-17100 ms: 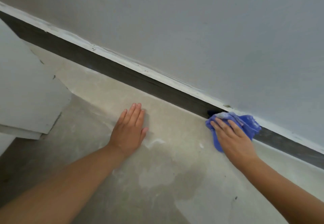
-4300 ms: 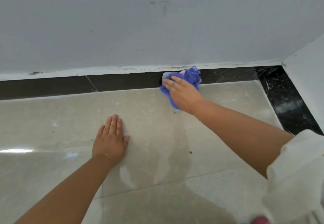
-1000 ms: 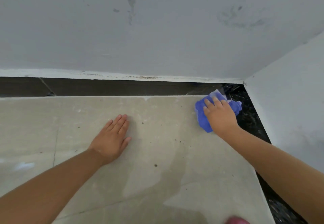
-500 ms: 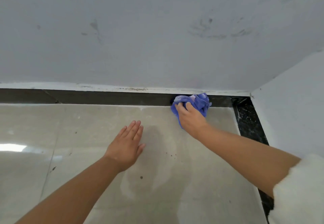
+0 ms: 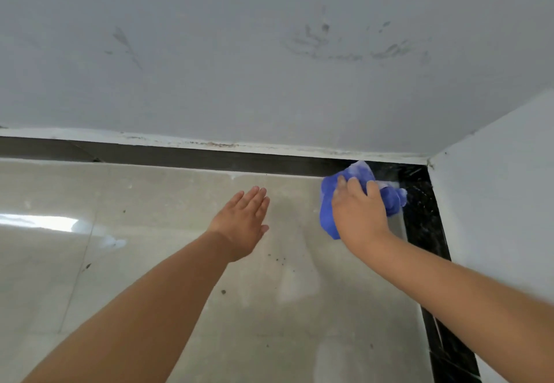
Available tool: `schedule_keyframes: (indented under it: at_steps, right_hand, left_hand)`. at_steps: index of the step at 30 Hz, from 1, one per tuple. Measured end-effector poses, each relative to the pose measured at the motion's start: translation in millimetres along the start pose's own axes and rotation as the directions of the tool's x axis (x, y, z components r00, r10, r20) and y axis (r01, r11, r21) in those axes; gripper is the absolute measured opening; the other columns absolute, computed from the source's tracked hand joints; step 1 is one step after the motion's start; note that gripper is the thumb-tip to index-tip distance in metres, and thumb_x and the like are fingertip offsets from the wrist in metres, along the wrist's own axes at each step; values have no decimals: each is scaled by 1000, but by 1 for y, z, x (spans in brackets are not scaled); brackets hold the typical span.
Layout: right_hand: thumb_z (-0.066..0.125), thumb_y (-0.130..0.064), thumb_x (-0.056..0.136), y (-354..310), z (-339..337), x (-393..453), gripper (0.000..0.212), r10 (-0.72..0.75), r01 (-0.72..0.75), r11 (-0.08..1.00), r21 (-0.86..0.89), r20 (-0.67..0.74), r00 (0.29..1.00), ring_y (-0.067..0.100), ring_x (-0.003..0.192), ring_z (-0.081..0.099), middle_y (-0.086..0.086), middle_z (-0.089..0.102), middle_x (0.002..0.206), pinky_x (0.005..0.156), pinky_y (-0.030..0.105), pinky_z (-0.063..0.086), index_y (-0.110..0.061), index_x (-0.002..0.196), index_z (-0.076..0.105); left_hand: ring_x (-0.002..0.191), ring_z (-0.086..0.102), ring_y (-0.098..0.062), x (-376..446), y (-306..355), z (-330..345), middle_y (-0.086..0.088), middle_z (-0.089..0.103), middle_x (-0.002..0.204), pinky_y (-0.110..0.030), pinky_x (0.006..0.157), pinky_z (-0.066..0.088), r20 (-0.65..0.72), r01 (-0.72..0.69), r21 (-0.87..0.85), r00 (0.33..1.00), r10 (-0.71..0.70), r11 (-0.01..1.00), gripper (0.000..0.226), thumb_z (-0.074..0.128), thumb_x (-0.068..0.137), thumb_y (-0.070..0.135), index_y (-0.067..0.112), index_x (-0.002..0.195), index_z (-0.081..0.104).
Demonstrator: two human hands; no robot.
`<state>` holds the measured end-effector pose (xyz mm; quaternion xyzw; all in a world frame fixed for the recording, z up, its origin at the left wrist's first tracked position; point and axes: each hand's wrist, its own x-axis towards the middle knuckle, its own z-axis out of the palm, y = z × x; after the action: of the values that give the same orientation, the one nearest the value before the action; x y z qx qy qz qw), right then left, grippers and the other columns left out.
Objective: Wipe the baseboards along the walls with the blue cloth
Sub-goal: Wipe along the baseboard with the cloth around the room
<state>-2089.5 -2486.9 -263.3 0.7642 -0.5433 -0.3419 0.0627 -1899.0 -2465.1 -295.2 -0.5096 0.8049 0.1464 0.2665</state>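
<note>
A dark baseboard (image 5: 186, 157) runs along the foot of the grey wall and meets a black speckled strip (image 5: 425, 217) at the right corner. My right hand (image 5: 358, 214) presses the crumpled blue cloth (image 5: 328, 202) against the baseboard close to that corner. The cloth sticks out left and right of my fingers. My left hand (image 5: 242, 226) is stretched out flat over the pale floor tile, palm down, fingers together, holding nothing.
The grey wall (image 5: 269, 67) carries dark smudges. A second wall (image 5: 494, 202) closes the corner on the right. The glossy beige floor tile (image 5: 150, 232) has dark specks, dull patches and a bright glare at the left.
My right hand has slid the cloth to the right along the baseboard, toward the corner. My left hand has shifted slightly forward over the tile.
</note>
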Motion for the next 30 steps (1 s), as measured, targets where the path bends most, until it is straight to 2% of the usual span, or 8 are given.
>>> schedule_keyframes:
  at_steps: [6,10,15,19,22,24,26,30]
  right_hand:
    - [36,-13,99,-7,-4,17,53,-78,76,995,-63,-21,997,23,146,3,16,12,157,116,43,-6,1,148,20]
    - [31,-14,101,10,2,19,47,-3,5,999,-37,56,998,19,144,11,10,18,156,117,40,-2,-2,146,26]
    - [47,-17,94,24,2,-2,51,151,-128,983,-131,175,973,25,139,25,10,36,144,115,46,-8,-6,142,34]
    - [42,-15,97,15,-9,-17,56,94,-70,990,-122,199,976,26,142,16,15,18,155,116,43,-6,-1,147,23]
    - [42,-16,98,15,-17,-12,62,121,-94,986,-140,197,973,31,145,8,19,7,157,115,49,-4,1,149,14]
    - [41,-16,99,17,-21,-4,61,143,-118,985,-129,201,969,32,144,9,21,6,157,114,51,-1,1,150,12]
    - [40,-16,99,17,-19,6,59,161,-140,983,-117,202,966,33,144,10,22,8,156,115,50,-1,2,149,14]
    - [41,-19,99,17,0,18,55,199,-163,973,-161,238,951,34,143,14,22,17,154,115,49,0,2,147,23]
  left_hand:
    - [141,-19,-17,20,4,19,-6,-20,154,-29,112,-14,18,-149,33,989,148,988,58,10,102,35,8,147,-14]
    - [141,-21,-18,20,-2,29,-7,-22,154,-29,111,-15,60,-239,105,970,234,965,57,9,102,34,7,146,-17]
    - [141,-21,-17,32,-1,36,-6,-24,153,-26,108,-18,50,-392,149,920,389,908,58,12,103,34,8,145,-19]
    - [139,-24,-17,50,4,34,-3,-31,146,-25,100,-22,-78,-465,143,875,478,874,58,4,101,36,7,145,-19]
    - [126,-32,-14,68,9,39,-2,-34,134,-26,101,-23,-213,-476,177,836,506,861,76,-28,70,46,5,134,-25]
    - [139,-11,-24,71,10,48,-19,-5,148,-28,110,-19,-328,-455,72,829,452,887,87,-29,75,46,-4,139,2]
    - [131,38,-29,73,9,55,-23,52,130,-28,114,-4,-345,-428,16,846,407,904,83,-9,97,41,-6,121,56]
    - [105,63,-29,72,15,70,-17,64,116,-27,110,6,-436,-505,8,775,457,863,77,0,101,36,-1,109,67]
